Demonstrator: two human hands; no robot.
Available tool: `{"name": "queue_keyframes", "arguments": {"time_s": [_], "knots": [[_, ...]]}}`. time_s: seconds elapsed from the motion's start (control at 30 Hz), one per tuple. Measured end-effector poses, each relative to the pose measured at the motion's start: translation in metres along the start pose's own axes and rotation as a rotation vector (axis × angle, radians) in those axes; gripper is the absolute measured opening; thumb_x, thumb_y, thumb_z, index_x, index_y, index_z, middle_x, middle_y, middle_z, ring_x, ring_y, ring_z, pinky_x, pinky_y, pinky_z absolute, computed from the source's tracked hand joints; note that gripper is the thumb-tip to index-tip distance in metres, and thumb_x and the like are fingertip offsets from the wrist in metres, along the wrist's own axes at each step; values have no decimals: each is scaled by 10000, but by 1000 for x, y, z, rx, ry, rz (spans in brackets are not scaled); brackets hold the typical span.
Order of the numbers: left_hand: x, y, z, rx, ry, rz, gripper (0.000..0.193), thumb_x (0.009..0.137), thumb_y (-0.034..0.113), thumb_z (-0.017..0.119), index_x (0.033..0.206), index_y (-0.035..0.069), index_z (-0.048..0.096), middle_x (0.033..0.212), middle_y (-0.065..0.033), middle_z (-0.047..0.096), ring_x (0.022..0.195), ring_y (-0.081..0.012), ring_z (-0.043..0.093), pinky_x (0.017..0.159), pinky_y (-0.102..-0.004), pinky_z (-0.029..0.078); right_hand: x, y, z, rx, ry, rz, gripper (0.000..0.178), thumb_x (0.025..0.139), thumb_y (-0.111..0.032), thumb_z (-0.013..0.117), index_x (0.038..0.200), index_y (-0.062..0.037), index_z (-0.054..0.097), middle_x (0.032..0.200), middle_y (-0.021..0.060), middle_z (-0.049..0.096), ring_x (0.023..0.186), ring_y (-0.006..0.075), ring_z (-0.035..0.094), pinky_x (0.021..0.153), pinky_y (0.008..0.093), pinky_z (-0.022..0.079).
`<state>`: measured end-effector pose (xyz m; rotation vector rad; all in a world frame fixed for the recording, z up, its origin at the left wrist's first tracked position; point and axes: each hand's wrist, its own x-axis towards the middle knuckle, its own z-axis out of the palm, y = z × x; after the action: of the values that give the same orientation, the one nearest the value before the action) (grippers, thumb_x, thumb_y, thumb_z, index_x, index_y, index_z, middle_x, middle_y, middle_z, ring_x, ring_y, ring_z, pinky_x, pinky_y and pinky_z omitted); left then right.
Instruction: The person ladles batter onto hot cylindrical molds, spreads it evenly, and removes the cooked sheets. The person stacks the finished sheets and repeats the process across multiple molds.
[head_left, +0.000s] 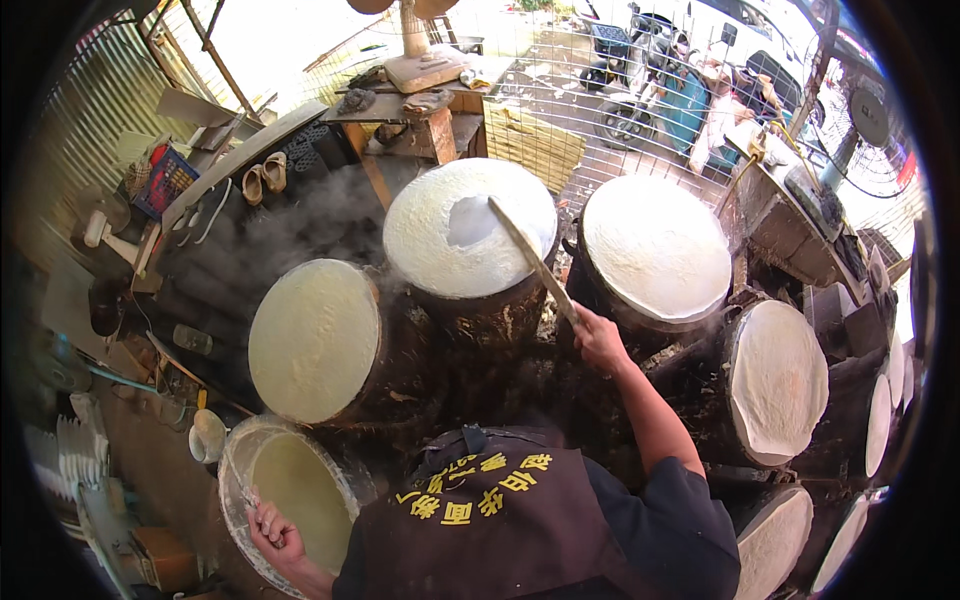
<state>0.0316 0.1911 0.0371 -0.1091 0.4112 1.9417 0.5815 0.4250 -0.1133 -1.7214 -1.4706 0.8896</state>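
Note:
My right hand (600,340) is closed round the near end of a long flat wooden stick (535,262). The stick's far tip lies over the white-topped drum (425,238) at the back middle. There, a pale crusty ring surrounds a smoother greyish patch (470,222). At the lower left, my left hand (277,532) is closed beside the rim of a large white bucket (232,465) of pale cream liquid (300,490). Something thin and light-coloured shows by its fingers, too small to name.
White-topped drums stand around me, one at left (315,340), one at right (655,245), another lower right (778,380), with several beyond. Steam drifts at the left. Behind are a wooden stand (440,135), a wire fence (560,100) and a motorbike (640,60). A fan (868,115) stands far right.

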Motion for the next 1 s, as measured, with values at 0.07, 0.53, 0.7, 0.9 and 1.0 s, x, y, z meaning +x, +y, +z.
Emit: {"name": "queue_keyframes", "arguments": {"time_s": [0.07, 0.53, 0.7, 0.9, 1.0], "knots": [[1, -7, 2, -9, -9, -9, 522, 997, 151, 411, 1443, -14, 197, 773, -34, 412, 551, -86, 402, 387, -205, 371, -1, -4, 2, -34, 14, 15, 434, 880, -139, 558, 1310, -152, 499, 849, 258, 615, 787, 397, 636, 673, 443, 488], [-8, -49, 29, -23, -63, -55, 487, 994, 151, 414, 1421, -16, 250, 775, -32, 414, 549, -85, 397, 387, -203, 356, 80, 14, -18, -328, -9, -190, 376, 926, -190, 447, 1300, -195, 482, 740, 247, 604, 707, 420, 611, 603, 512, 453], [-20, -58, 39, 16, -49, 10, 497, 995, 153, 410, 1430, -7, 230, 776, -28, 409, 551, -86, 395, 394, -208, 358, 91, 10, -20, -376, -69, -152, 371, 942, -192, 408, 1305, -191, 482, 782, 234, 618, 741, 397, 621, 640, 498, 468], [-13, -67, 49, 55, -13, 5, 477, 995, 157, 414, 1413, -14, 261, 771, -24, 402, 546, -89, 388, 386, -206, 350, 197, 11, -5, -345, 136, -204, 283, 930, -136, 437, 1197, -109, 528, 746, 228, 621, 653, 366, 619, 601, 475, 482], [-13, -73, 62, 76, 0, 5, 466, 995, 158, 416, 1402, -22, 277, 768, -22, 401, 538, -88, 377, 380, -206, 346, 204, 18, 20, -245, 150, -194, 311, 920, -135, 459, 1222, -86, 517, 775, 235, 631, 664, 386, 618, 628, 487, 489]]}}
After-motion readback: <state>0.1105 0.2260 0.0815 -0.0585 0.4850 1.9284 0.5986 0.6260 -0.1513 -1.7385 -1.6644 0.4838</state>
